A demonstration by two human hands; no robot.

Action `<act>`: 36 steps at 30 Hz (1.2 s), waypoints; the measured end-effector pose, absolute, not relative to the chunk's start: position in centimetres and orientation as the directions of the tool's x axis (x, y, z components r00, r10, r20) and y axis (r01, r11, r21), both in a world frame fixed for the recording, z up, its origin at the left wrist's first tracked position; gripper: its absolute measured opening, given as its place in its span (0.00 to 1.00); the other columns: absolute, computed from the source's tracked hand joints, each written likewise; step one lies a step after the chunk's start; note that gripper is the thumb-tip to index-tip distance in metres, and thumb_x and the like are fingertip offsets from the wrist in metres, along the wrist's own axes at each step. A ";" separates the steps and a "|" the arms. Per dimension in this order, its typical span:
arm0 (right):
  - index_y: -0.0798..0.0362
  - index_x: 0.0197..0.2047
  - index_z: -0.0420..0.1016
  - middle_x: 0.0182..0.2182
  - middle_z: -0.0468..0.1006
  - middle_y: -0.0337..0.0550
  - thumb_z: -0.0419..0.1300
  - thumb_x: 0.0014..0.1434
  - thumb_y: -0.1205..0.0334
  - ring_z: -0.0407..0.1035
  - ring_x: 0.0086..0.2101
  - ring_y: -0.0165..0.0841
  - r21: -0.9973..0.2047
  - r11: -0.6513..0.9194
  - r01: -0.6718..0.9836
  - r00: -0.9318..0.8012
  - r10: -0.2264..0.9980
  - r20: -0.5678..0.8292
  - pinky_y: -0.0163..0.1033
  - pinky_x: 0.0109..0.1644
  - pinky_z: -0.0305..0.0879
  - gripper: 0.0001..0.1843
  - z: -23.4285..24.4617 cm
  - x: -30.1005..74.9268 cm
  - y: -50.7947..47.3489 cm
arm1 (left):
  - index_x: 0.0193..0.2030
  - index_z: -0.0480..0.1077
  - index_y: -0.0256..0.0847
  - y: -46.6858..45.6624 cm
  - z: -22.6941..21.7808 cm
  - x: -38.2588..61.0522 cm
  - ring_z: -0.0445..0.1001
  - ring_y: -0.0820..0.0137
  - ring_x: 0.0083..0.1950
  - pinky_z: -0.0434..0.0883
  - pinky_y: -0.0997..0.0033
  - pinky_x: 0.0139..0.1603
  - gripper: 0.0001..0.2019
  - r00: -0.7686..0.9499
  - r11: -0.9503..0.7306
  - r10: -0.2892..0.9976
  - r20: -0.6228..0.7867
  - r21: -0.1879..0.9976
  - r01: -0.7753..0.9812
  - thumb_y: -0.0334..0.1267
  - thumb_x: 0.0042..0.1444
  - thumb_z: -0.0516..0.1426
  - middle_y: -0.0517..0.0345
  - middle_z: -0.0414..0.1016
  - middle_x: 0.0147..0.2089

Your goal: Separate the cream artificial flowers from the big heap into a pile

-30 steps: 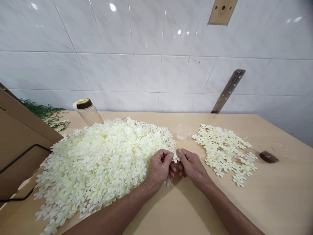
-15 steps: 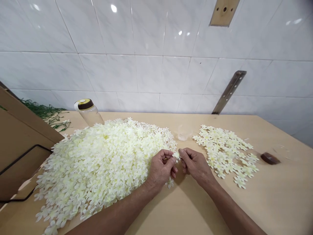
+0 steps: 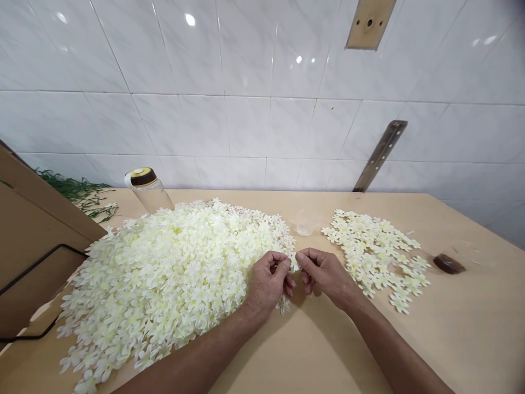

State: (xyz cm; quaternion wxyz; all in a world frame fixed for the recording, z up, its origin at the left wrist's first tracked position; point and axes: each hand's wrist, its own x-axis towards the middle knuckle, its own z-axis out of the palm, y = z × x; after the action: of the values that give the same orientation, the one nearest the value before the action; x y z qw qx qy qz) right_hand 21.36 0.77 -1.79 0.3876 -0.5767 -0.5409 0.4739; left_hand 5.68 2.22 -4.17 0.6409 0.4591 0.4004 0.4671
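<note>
Flower (image 3: 293, 263) | left hand (image 3: 266, 282), right hand (image 3: 328, 274) pinching it, likely for steadiness | loose flowers (image 3: 361, 231) lying toward table (image 3: 463, 328) right edge

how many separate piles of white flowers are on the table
2. The large heap lies mostly left of the left hand; the smaller spread lies beyond the right hand, to the right. Another could be hidden behind the brown panel at far left.

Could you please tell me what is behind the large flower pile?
Behind the large flower pile stands a clear bottle; farther back is the tiled wall. The pile covers the bottle's base, and anything low and close behind it cannot be seen.
</note>
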 end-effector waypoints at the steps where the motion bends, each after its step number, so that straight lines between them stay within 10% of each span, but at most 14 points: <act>1: 0.53 0.33 0.73 0.20 0.73 0.36 0.58 0.60 0.37 0.69 0.17 0.30 -0.960 -0.124 0.253 -0.041 0.990 -0.139 0.31 0.17 0.58 0.25 -1.8 21.5 0.8 | 0.37 0.68 0.39 2.2 -4.1 5.7 0.66 0.74 0.16 0.67 0.76 0.17 0.15 0.240 0.141 0.967 -0.085 0.964 -0.227 0.49 0.54 0.62 0.64 0.70 0.18; 20: 0.54 0.32 0.74 0.20 0.74 0.37 0.66 0.53 0.40 0.69 0.19 0.29 -0.952 -0.186 0.242 0.030 0.982 -0.185 0.33 0.23 0.64 0.23 -0.9 22.7 1.3 | 0.41 0.69 0.38 1.9 -3.8 5.7 0.63 0.76 0.14 0.63 0.77 0.16 0.13 0.226 0.114 0.971 -0.078 0.981 -0.154 0.45 0.57 0.58 0.65 0.68 0.18; 36: 0.53 0.27 0.68 0.22 0.69 0.37 0.61 0.58 0.36 0.64 0.21 0.28 -0.995 -0.090 0.046 -0.057 0.994 -0.092 0.34 0.24 0.66 0.26 -1.3 22.8 1.2 | 0.40 0.71 0.36 2.1 -2.2 5.1 0.68 0.73 0.17 0.66 0.75 0.21 0.13 0.476 0.471 0.840 -0.261 0.786 -0.400 0.41 0.51 0.61 0.55 0.74 0.20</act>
State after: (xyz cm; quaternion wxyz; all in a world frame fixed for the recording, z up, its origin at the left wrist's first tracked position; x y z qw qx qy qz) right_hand 22.81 1.16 -1.27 0.4506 -0.5180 -0.5021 0.5259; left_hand 5.06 2.12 -2.21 0.7916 0.3336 0.3299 0.3915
